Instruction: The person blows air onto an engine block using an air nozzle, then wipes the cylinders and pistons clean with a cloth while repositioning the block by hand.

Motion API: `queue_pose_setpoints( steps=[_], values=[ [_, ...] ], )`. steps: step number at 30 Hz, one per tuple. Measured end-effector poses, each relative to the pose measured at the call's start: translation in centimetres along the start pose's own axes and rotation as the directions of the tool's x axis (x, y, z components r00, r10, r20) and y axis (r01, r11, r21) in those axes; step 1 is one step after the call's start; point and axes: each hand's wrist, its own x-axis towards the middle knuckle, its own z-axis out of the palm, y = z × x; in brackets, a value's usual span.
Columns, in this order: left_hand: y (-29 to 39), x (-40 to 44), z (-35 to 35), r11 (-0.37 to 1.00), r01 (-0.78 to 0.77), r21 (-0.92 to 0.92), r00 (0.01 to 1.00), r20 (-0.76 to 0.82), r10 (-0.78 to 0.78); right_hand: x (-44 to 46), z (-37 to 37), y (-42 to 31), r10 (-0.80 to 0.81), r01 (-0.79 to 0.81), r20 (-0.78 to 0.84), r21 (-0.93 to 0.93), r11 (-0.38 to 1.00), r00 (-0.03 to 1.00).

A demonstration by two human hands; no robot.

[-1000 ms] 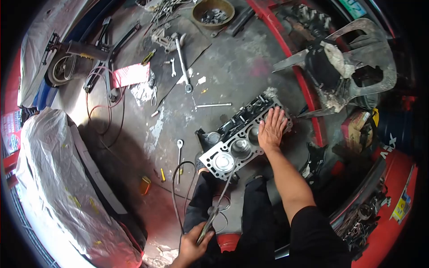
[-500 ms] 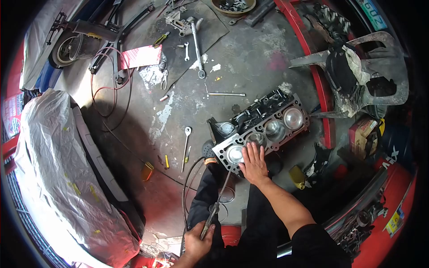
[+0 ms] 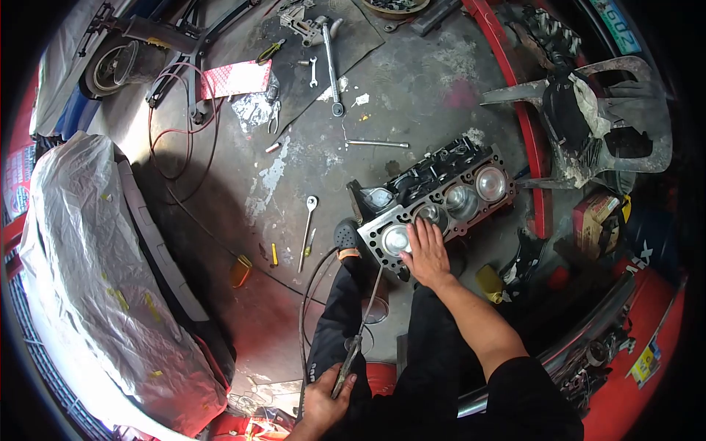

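My left hand (image 3: 327, 397) is wrapped around the handle of an air blow gun (image 3: 349, 364), low in the view near my leg. The gun's long thin nozzle (image 3: 372, 301) reaches up to the near edge of an engine block (image 3: 441, 209). My right hand (image 3: 429, 257) lies on the block's top face, fingers stretched out, between the nearest bore and the one beside it. A shiny piston (image 3: 397, 239) shows in the nearest bore, partly beside my thumb. Further bores run off to the upper right. A black hose (image 3: 306, 294) loops beside my left leg.
A ratchet (image 3: 309, 220), an extension bar (image 3: 378, 144), a torque wrench (image 3: 331, 70) and a spanner (image 3: 314, 71) lie on the floor. On the left is a plastic-covered car part (image 3: 103, 272). A red steel frame (image 3: 526, 132) and a grey chair (image 3: 640, 147) stand right.
The whole view has shifted slightly, with the block appearing a little further right and lower. Both hands keep about the same places on the block and the blow gun.
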Motion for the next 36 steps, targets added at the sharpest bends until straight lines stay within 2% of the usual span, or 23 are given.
queue_pose_setpoints(
  steps=[2, 4, 6, 10, 12, 14, 16, 18, 19, 21, 22, 23, 24, 26, 27, 30, 32, 34, 36],
  values=[
    [0.4, -0.1, -0.4, 0.999, 0.003, 0.038, 1.000, -0.005, -0.003, -0.5, 0.8, -1.0, 0.035, -0.037, 0.055, 0.036, 0.999, 0.998],
    [0.1, -0.4, -0.7, 0.996, 0.009, 0.084, 1.000, -0.008, -0.008, -0.6, 1.3, -2.0, 0.089, -0.088, 0.023, -0.049, 0.995, 0.996],
    [-0.7, -0.8, -0.5, 0.999, 0.013, 0.040, 1.000, -0.021, -0.012, -1.1, 1.8, -2.4, 0.072, -0.072, 0.032, -0.005, 0.997, 0.997],
    [-1.0, -1.0, -0.9, 1.000, 0.007, -0.009, 0.999, -0.037, -0.008, -1.3, 2.1, -3.4, 0.080, -0.077, 0.047, -0.059, 0.995, 0.996],
    [-0.7, -0.9, -1.3, 1.000, 0.012, -0.005, 1.000, -0.021, -0.012, -1.1, 1.7, -3.5, -0.033, 0.042, 0.114, -0.079, 0.996, 0.993],
    [-1.2, -1.0, -1.5, 1.000, 0.011, 0.024, 0.999, -0.033, -0.010, -0.8, 1.2, -3.8, -0.045, 0.051, 0.095, -0.059, 0.997, 0.994],
    [-1.6, -0.7, -1.8, 0.998, 0.021, 0.061, 0.998, -0.061, -0.017, 0.0, 0.6, -4.0, 0.051, -0.049, 0.049, -0.048, 0.998, 0.997],
    [-2.8, 1.5, -2.5, 0.993, -0.081, 0.084, 0.979, -0.180, 0.095, 0.2, 1.0, -3.6, 0.140, -0.135, -0.078, 0.072, 0.988, 0.987],
    [-3.8, 2.7, -2.8, 0.992, 0.002, 0.125, 0.979, -0.204, 0.024, 0.2, 1.0, -3.4, 0.149, -0.142, -0.060, 0.107, 0.984, 0.987],
    [-5.1, 4.2, -3.5, 0.995, -0.005, 0.099, 0.976, -0.216, 0.026, -0.1, 0.7, -3.3, 0.147, -0.146, 0.003, 0.109, 0.983, 0.989],
    [-5.4, 4.7, -3.8, 0.997, -0.015, 0.072, 0.980, -0.196, 0.029, -0.7, 0.1, -3.5, 0.148, -0.152, 0.053, 0.081, 0.985, 0.988],
    [-5.4, 4.5, -4.0, 0.993, -0.091, 0.074, 0.985, -0.140, 0.100, -1.2, -0.2, -3.8, 0.171, -0.178, 0.107, 0.066, 0.982, 0.979],
    [-4.2, 4.2, -4.0, 0.994, -0.094, 0.058, 0.990, -0.100, 0.099, -2.0, 0.2, -3.9, 0.188, -0.193, 0.103, 0.036, 0.981, 0.977],
    [-1.3, 3.2, -4.6, 0.954, -0.260, 0.146, 0.963, -0.029, 0.267, -3.9, 0.6, -4.4, 0.211, -0.211, 0.100, -0.015, 0.977, 0.972],
    [-1.1, 2.5, -4.6, 0.952, -0.258, 0.168, 0.966, 0.049, 0.253, -4.5, 0.9, -4.8, 0.217, -0.219, 0.092, 0.011, 0.976, 0.972],
    [-0.3, 1.0, -4.0, 0.963, -0.218, 0.158, 0.972, 0.124, 0.200, -6.1, 1.0, -6.1, 0.238, -0.241, 0.180, -0.005, 0.971, 0.955],
    [0.2, 1.0, -3.4, 0.972, -0.205, 0.118, 0.975, 0.108, 0.193, -7.1, 0.7, -7.1, 0.255, -0.262, 0.179, 0.018, 0.965, 0.950],
    [1.2, 1.7, -2.9, 0.964, -0.192, 0.185, 0.975, 0.147, 0.166, -8.3, -0.1, -8.2, 0.391, -0.427, 0.270, 0.084, 0.901, 0.880],
    [1.3, 2.4, -2.1, 0.965, -0.180, 0.191, 0.976, 0.155, 0.151, -10.8, -0.6, -9.2, 0.435, -0.472, 0.237, 0.129, 0.872, 0.869]
  ],
)
